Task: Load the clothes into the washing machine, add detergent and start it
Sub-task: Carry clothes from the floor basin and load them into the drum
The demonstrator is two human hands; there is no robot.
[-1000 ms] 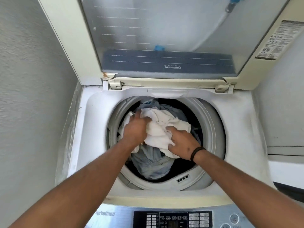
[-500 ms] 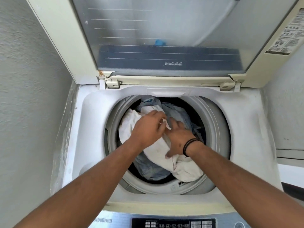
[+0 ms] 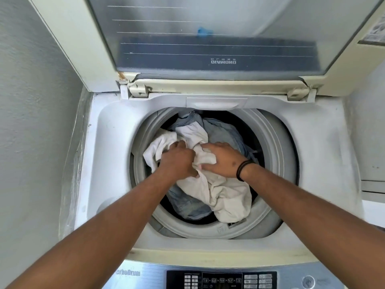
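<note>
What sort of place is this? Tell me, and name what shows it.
Probably a home laundry nook: a top-loading washing machine with its lid raised, clothes in the drum, and plain walls close on both sides.

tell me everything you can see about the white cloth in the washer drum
The white cloth is a soft, crumpled off-white fabric, bunched in folds on top of pale blue denim-like clothes inside the open drum. One end trails toward the drum's near rim. The left hand grips it with curled fingers; the right hand presses on it with spread fingers.
</note>
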